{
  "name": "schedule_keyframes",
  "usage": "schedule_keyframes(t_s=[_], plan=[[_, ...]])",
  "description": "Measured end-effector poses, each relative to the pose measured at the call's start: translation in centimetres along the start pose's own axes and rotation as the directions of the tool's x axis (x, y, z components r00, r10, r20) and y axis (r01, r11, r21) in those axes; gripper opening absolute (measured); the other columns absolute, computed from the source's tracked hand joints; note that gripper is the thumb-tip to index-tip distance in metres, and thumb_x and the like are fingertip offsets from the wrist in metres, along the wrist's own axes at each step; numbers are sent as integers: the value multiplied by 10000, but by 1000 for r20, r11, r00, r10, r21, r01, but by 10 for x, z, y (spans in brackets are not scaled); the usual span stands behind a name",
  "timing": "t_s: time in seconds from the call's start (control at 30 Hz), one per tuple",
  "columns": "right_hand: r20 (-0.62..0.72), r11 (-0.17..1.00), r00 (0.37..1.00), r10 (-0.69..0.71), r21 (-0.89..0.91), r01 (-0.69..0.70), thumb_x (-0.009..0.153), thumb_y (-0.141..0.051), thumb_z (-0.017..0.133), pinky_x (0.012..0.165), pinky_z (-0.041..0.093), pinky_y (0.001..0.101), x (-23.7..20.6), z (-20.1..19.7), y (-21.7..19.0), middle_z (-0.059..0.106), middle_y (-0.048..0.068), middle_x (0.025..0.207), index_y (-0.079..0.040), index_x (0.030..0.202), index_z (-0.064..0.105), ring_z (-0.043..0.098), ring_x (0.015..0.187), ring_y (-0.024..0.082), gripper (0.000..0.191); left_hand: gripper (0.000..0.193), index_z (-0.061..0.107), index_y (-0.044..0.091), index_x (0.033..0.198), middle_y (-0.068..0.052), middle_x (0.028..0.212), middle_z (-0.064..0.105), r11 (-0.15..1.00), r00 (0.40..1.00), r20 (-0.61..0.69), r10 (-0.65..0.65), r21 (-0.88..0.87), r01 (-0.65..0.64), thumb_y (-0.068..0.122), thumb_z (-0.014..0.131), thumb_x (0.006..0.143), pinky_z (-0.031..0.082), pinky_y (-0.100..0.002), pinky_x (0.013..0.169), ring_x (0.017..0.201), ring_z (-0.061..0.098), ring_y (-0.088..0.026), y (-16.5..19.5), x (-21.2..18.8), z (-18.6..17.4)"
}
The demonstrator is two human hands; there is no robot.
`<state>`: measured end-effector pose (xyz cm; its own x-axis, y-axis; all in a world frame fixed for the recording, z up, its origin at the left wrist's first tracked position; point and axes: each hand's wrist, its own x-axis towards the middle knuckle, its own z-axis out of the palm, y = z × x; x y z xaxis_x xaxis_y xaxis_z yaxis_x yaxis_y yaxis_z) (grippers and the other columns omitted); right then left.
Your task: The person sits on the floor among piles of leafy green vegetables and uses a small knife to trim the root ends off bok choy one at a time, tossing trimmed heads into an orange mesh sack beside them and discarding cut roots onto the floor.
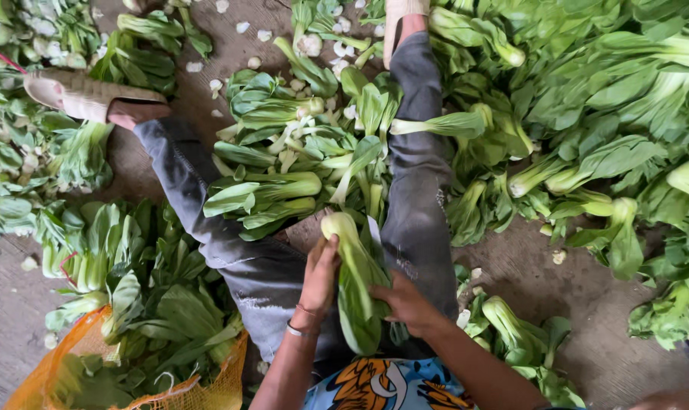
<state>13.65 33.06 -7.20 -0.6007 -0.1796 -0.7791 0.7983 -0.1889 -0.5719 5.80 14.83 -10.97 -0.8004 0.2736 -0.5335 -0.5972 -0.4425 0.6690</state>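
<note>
The one camera sits on the person's head and looks straight down, close to the two hands and the legs (268, 258) stretched out in front, with the floor (580, 296) and green leaves all around.

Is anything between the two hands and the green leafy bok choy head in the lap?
Nothing visible: the left hand and the right hand both already grip the pale-stemmed green bok choy head directly.

Two hands, left hand (319, 275) and right hand (406, 302), one bok choy (357, 285) held between them, two sandals, one (82, 95) on the left and one (399, 17) at top, one orange mesh sack (63, 372), bok choy heaps (610, 114) too many to count
</note>
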Motion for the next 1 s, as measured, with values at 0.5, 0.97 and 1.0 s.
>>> schedule_keyframes(t_s=[0.5,0.97,1.0], plan=[[-326,441,521,-789,290,850,1145,-273,555,457,340,191,-63,-118,-209,659,146,1341,-22,1254,594,446,529,58,277,485,615,48,1294,-188,1258,674,418,927,23,373,889,-190,261,745,878,517,-441,992,1205,631,-355,10,25,-40],[-296,928,895,-334,63,367,996,-76,568,412,272,209,-1,-71,-65,673,205,1043,-29,1405,534,333,466,20,413,739,607,189,1247,-99,1268,607,-585,936,283,211,803,-111,378,905,597,395,-509,1065,1176,573,-297,46,204,-73],[-293,941,908,-300,63,332,1002,-83,574,413,267,209,0,-72,-62,665,210,1036,-18,1396,537,323,466,21,400,693,609,191,1260,-92,1269,612,-584,950,255,182,805,-104,371,897,655,403,-508,1072,1188,581,-298,46,207,-73]])
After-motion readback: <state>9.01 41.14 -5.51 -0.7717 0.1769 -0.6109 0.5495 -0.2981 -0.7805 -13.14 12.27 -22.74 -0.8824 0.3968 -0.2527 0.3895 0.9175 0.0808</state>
